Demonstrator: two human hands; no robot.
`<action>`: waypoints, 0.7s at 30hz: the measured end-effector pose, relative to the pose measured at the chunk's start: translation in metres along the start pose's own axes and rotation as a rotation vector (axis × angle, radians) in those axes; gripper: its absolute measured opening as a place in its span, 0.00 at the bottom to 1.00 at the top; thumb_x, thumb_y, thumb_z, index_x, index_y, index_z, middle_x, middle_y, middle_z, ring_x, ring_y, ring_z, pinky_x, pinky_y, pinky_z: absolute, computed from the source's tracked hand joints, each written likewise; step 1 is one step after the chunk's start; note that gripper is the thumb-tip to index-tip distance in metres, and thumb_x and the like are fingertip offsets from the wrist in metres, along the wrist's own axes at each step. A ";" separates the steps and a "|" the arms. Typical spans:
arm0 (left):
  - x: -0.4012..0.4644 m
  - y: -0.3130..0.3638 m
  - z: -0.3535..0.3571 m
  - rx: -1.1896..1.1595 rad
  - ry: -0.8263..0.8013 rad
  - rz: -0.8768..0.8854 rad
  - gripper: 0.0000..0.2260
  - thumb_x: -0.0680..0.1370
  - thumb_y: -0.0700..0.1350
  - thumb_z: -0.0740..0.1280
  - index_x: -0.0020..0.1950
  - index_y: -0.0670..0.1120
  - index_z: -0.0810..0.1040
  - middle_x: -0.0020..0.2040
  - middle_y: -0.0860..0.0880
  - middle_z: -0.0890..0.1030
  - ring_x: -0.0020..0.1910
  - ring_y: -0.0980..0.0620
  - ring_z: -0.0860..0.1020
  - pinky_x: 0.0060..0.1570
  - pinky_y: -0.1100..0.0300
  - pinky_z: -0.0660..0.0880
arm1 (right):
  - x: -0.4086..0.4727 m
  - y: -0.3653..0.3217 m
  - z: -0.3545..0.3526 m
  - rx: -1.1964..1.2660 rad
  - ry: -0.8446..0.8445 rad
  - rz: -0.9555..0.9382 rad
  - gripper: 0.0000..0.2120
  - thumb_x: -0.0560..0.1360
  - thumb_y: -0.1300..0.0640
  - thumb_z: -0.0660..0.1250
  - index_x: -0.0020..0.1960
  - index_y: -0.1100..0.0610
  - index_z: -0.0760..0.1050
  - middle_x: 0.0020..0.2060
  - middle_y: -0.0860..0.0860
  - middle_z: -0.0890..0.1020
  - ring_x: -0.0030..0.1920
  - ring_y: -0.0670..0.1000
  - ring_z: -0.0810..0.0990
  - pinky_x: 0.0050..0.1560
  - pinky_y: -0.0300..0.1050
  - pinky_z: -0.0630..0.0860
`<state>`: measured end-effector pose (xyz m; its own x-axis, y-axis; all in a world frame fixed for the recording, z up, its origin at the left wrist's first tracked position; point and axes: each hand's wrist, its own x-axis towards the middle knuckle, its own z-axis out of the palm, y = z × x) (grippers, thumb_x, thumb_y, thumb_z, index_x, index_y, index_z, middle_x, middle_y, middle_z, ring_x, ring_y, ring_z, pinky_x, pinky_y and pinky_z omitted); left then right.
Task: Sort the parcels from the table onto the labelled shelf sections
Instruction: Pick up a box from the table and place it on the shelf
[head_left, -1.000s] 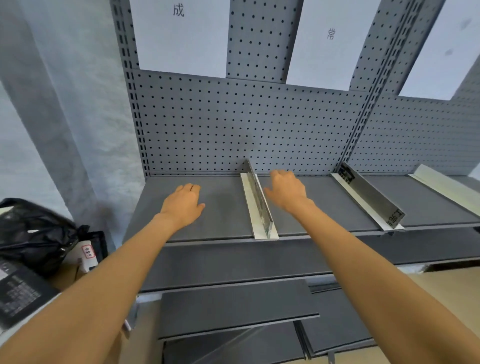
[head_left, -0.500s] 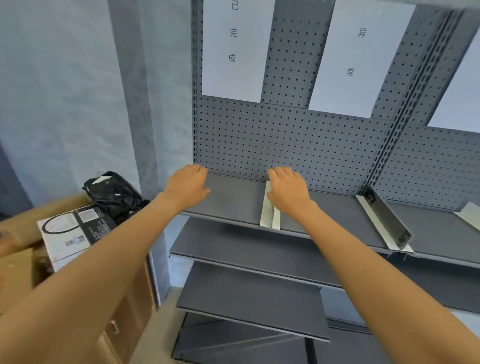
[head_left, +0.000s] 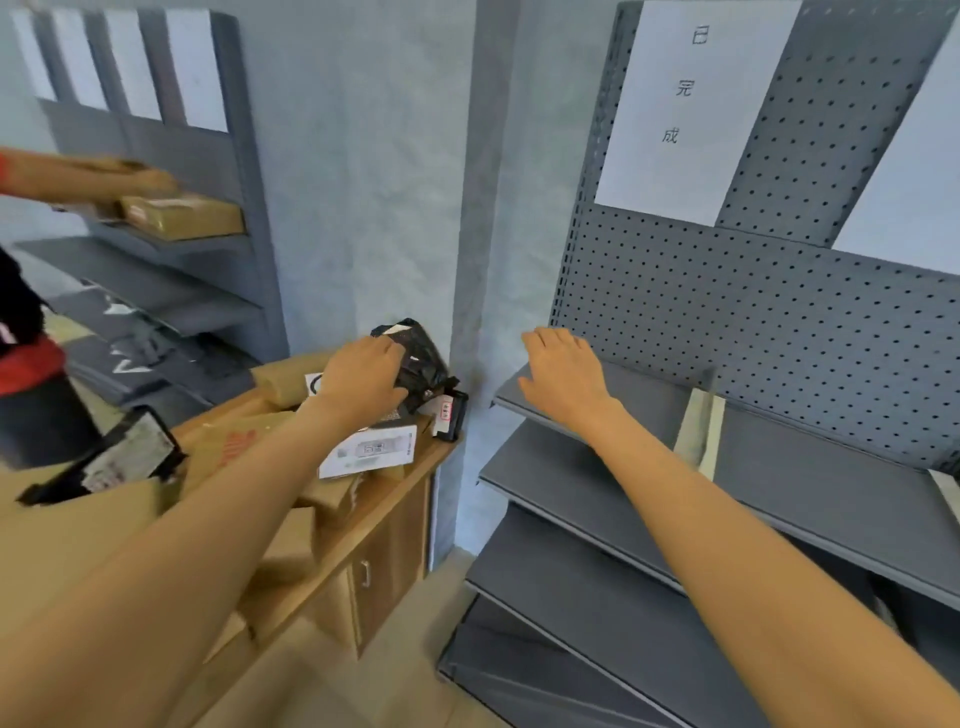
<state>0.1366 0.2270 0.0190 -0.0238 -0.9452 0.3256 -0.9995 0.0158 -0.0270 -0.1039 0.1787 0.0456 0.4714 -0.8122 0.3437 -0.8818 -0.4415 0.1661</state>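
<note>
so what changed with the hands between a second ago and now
The left hand left the top shelf and swung left to the table, where it now lies on the black bag parcel; whether it grips is unclear. The right hand stayed open over the shelf, drifting toward its left end. The shelf holds no parcels, as before.

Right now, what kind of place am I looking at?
Probably a parcel-sorting room: grey pegboard shelving with paper section labels, and a wooden table piled with parcels.
</note>
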 end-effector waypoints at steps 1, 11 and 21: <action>-0.004 -0.011 0.004 0.003 -0.003 -0.018 0.19 0.76 0.50 0.67 0.64 0.43 0.72 0.62 0.43 0.76 0.60 0.43 0.73 0.59 0.50 0.72 | 0.006 -0.011 0.003 0.008 0.000 -0.026 0.21 0.79 0.56 0.61 0.70 0.60 0.65 0.68 0.56 0.70 0.69 0.57 0.66 0.66 0.50 0.65; -0.023 -0.099 0.057 0.025 -0.055 -0.163 0.23 0.78 0.53 0.64 0.71 0.46 0.68 0.68 0.46 0.73 0.66 0.45 0.70 0.65 0.51 0.69 | 0.067 -0.104 0.066 0.113 -0.049 -0.200 0.23 0.77 0.53 0.64 0.69 0.59 0.66 0.65 0.55 0.72 0.65 0.57 0.69 0.61 0.49 0.66; 0.006 -0.153 0.141 -0.067 -0.140 -0.245 0.19 0.75 0.51 0.67 0.63 0.43 0.73 0.62 0.44 0.76 0.61 0.44 0.73 0.53 0.51 0.73 | 0.125 -0.137 0.172 0.150 -0.210 -0.236 0.21 0.75 0.55 0.64 0.67 0.58 0.68 0.61 0.54 0.74 0.63 0.56 0.71 0.60 0.48 0.67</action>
<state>0.2924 0.1730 -0.1085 0.2170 -0.9592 0.1812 -0.9743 -0.2015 0.1003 0.0784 0.0719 -0.0929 0.6691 -0.7348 0.1115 -0.7429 -0.6651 0.0753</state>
